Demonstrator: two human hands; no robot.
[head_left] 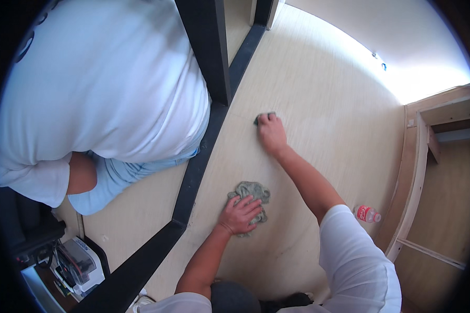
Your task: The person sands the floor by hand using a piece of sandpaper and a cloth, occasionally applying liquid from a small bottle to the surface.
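My left hand [239,214] lies with its fingers spread on a crumpled grey-green cloth [256,190], which rests on the pale wood-look floor [318,151]. Farther ahead and to the right, my right hand [272,134] is closed, pressing a small dark green pad [256,121] to the floor near the dark metal frame. Most of that pad is hidden under the fingers, so its exact kind cannot be made out.
A black metal frame [206,151] divides the floor on my left. Beyond it crouches a person in a white shirt [109,83], beside a white and grey machine [81,263]. A plastic bottle with a red label [367,213] lies on the right, near a wooden frame [404,172].
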